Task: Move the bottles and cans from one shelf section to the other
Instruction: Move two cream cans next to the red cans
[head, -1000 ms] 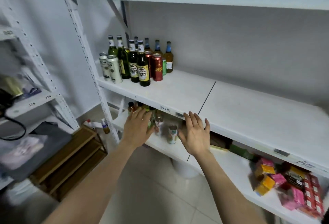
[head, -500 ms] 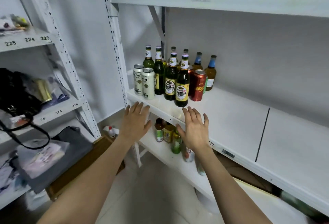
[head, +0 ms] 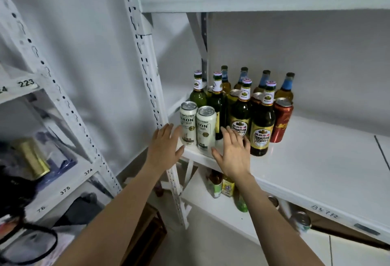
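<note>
A: Your left grip (head: 165, 149) is wide, fingers spread, holding nothing. It sits just beside the left one of the two white cans (head: 206, 130).
B: Your right grip (head: 233, 153) is wide and empty too, over the front edge of the shelf (head: 316, 164). Those cans stand upright between your grips.
A: Your right fingertips lie just before two green bottles (head: 262, 126) — touching or not, I can't tell.
B: A red can (head: 281, 120) stands right of them — rear bottles (head: 286, 90) behind.

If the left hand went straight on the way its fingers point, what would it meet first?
Probably the leftmost white can, just ahead of the left hand; depth is unclear.
</note>
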Demonstrator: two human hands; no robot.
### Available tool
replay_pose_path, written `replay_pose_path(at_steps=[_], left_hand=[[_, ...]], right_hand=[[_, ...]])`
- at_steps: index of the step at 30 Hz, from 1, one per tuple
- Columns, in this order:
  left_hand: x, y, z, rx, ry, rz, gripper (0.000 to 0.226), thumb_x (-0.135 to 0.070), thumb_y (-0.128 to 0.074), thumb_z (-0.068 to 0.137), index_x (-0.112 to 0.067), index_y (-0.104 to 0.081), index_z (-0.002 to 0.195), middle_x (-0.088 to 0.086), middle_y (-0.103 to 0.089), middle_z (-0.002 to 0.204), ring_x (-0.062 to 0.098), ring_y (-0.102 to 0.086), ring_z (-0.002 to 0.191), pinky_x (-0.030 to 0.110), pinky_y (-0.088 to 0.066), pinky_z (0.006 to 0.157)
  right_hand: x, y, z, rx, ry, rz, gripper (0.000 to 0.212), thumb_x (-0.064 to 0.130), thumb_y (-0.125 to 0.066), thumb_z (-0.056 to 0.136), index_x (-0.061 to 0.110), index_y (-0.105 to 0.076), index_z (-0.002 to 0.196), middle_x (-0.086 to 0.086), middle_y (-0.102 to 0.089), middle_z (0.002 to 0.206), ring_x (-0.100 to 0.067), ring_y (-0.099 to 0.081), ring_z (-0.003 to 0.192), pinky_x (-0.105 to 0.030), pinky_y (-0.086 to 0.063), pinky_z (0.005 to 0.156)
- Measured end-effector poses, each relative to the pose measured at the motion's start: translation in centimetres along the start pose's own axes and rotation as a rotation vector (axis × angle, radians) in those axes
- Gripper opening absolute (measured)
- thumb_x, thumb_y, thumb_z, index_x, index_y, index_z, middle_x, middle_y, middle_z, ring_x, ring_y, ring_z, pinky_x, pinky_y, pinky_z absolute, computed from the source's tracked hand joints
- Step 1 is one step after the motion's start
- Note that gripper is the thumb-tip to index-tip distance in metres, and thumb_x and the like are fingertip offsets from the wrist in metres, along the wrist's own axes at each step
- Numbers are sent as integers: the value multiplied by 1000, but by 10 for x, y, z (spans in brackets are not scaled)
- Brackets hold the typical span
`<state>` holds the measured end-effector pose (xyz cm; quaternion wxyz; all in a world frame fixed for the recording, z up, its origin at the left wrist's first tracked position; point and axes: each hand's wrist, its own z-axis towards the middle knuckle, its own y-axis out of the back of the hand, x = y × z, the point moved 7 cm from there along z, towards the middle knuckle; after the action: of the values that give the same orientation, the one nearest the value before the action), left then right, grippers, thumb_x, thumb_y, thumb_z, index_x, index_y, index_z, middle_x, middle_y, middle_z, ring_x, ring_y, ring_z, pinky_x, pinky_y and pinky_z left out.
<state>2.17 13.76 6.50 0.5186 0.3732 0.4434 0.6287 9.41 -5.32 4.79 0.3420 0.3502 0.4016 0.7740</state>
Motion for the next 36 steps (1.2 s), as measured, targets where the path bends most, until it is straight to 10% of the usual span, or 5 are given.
replay_pose_path(at_steps=[16,23,36], left_hand=[[33,-100,86,162,54,-821,88,-41,-76,78,-20,-24,146,3,-51,144,24,-52,128,48,-38,110],[37,-118,96,285,129,-1101,88,-38,-85,69,-29,-34,140,-2,-56,138,20,-57,122,43,-44,105],[39,-109,90,365,156,-1219,82,-26,-90,62,-31,-41,127,2,-57,135,17,-57,117,41,-48,101]], right_hand=[[-5,-92,42,-13,-299,664,77,57,-68,80,24,-36,142,2,-60,132,-14,-57,118,-42,-51,97],[-8,-90,42,-93,-367,799,63,19,-81,78,9,-47,131,12,-62,106,23,-56,89,0,-43,71],[-5,-67,32,-122,-464,805,53,14,-87,69,10,-51,108,2,-64,103,-1,-60,90,-8,-48,63]])
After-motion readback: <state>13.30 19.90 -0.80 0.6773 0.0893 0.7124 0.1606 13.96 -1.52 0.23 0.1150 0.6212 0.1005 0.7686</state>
